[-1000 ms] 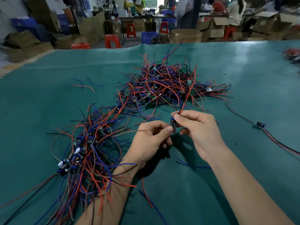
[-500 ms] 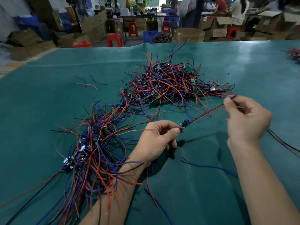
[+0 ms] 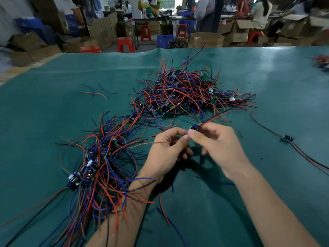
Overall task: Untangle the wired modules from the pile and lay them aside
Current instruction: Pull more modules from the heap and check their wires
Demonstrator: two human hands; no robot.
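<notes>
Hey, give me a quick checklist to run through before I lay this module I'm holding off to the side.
1. Module gripped: ok, the right hand pinches it and the left hand meets it at the fingertips.
2. Its red and black leads free of the far pile: cannot tell, they run up to the pile's edge.
3. Near bundle clear of the left arm: not ok, wires drape across the forearm.
4. Landing spot on the right: ok, bare green mat beside the module already laid aside.
5. Leads straightened: cannot tell.
</notes>
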